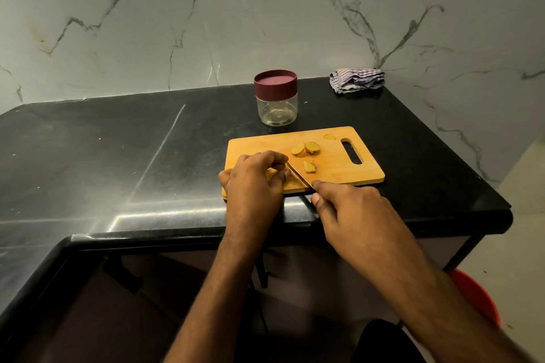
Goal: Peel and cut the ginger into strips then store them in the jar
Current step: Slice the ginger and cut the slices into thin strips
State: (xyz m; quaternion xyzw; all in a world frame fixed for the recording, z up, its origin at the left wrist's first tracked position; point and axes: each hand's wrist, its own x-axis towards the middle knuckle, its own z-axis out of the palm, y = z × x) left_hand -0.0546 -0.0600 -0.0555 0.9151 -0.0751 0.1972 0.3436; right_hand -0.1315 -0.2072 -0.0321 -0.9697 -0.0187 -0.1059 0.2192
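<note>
Blade down on the cutting board [339, 166], and this is the risky bit — the left hand [255, 180] has its fingertips curled tight over a small piece of ginger at the board's near-left part, right against the knife [298, 175]. The piece itself is almost wholly hidden under those fingers, so I cannot tell how much is left to cut. If the blade wanders left, or the slippery sliver rolls, the fingertips are what it meets first. The board also overhangs nothing but sits near the counter [118, 141] edge, so a hard push could skate it.

The right hand [351, 209] comes in from the board's near-right corner, wrapped around the knife handle with the forefinger stretched along the top — blade angled away and to the left. Left wrist is arched, knuckles high.

Two sliced ginger chunks [305, 148] lie mid-board, a cut strip bundle [309, 167] just right of the blade, one scrap [329, 136] by the handle slot. The jar [276, 97] stands just beyond the board's far edge, lid on, a few bits inside. A crumpled cloth [356, 79] lies beyond the board's far-right.
</note>
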